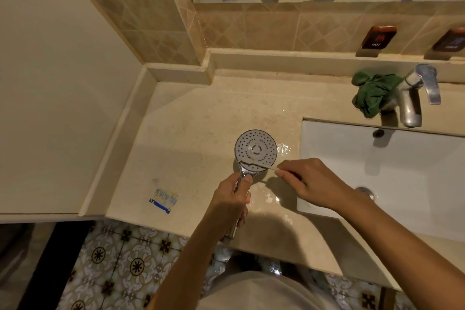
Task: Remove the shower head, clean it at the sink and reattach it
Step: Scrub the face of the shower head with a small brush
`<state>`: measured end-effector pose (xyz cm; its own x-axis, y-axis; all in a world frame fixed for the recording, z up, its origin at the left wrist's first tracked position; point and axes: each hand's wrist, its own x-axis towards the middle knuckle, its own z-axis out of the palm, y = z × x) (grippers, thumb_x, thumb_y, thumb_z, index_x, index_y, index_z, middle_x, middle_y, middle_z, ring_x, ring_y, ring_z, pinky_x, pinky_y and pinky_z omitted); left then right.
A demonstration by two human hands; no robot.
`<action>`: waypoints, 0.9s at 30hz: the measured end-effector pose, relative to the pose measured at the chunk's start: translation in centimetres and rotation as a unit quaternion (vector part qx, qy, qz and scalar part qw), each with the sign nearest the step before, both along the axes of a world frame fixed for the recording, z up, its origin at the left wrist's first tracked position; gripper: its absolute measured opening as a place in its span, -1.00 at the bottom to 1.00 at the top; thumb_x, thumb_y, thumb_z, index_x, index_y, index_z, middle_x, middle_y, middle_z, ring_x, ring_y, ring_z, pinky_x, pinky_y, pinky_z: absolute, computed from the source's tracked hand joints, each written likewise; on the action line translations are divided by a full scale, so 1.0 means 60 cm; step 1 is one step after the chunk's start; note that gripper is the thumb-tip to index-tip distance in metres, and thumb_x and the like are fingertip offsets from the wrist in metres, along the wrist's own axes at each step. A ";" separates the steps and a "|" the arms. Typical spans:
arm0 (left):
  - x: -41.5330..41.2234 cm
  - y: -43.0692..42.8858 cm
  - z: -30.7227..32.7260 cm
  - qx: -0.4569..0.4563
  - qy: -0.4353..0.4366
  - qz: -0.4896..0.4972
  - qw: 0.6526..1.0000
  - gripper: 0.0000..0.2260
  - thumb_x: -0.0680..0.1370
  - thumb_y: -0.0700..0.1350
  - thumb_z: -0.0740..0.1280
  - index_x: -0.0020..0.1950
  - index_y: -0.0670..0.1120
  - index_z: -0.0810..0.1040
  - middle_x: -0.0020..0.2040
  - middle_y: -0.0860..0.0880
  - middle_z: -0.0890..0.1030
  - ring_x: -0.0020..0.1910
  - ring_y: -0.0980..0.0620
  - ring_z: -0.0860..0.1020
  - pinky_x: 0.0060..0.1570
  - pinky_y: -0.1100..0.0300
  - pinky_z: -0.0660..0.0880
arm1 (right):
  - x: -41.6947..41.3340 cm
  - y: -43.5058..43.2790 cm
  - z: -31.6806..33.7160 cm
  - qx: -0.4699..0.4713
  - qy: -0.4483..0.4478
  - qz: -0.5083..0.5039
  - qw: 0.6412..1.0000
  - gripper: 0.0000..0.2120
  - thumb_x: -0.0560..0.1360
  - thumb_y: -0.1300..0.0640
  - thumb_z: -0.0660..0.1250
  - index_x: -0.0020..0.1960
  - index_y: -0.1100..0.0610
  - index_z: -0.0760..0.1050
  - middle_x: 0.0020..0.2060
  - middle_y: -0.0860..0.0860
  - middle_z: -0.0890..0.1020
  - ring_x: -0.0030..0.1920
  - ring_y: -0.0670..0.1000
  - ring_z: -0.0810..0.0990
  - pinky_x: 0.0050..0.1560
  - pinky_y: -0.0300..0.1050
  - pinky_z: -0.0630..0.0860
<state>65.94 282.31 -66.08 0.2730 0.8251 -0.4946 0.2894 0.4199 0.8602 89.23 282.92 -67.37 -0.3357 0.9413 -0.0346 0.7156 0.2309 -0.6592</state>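
Note:
A chrome shower head with a round, perforated face points up above the wet countertop, left of the sink. My left hand grips its handle from below, thumb on the neck. My right hand pinches a thin pale stick, a small brush or toothbrush, whose tip lies across the lower edge of the face. The white sink basin lies to the right, with its drain partly hidden behind my right wrist.
A chrome tap stands behind the basin, with a crumpled green cloth beside it. A blue-printed wrapper lies near the counter's front left. Hot and cold labels sit on the tiled wall. Patterned floor tiles show below the counter edge.

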 end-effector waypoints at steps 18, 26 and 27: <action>-0.003 0.007 0.005 -0.019 -0.025 0.013 0.999 -0.76 0.74 -0.05 0.22 -0.12 0.01 0.49 -0.35 -0.01 0.41 -0.54 0.07 0.38 -0.56 0.24 0.36 | 0.004 0.000 -0.004 0.020 -0.004 -0.004 1.000 -0.80 0.68 0.11 0.28 -0.02 0.11 0.65 -0.31 -0.03 0.66 -0.33 0.00 0.60 -0.25 -0.05 0.54; -0.004 0.008 0.005 -0.036 -0.032 0.016 0.999 -0.73 0.74 -0.01 0.22 -0.14 0.12 0.54 -0.35 0.01 0.44 -0.54 0.09 0.39 -0.57 0.24 0.38 | 0.022 0.003 -0.009 0.000 0.002 0.006 1.000 -0.76 0.69 0.04 0.25 0.00 0.08 0.66 -0.30 -0.05 0.67 -0.33 -0.05 0.59 -0.25 -0.10 0.52; -0.004 0.009 0.005 -0.039 -0.032 0.017 0.999 -0.73 0.74 -0.01 0.21 -0.13 0.12 0.55 -0.34 0.01 0.45 -0.53 0.09 0.39 -0.57 0.24 0.38 | 0.023 0.000 -0.012 -0.012 -0.010 0.026 1.000 -0.75 0.70 0.03 0.24 0.02 0.07 0.66 -0.27 -0.06 0.68 -0.31 -0.06 0.60 -0.23 -0.11 0.53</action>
<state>65.68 282.84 -65.78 0.2794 0.7936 -0.5405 0.2189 0.4954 0.8406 90.63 282.92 -68.08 -0.3828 0.9216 -0.0637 0.7167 0.2527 -0.6499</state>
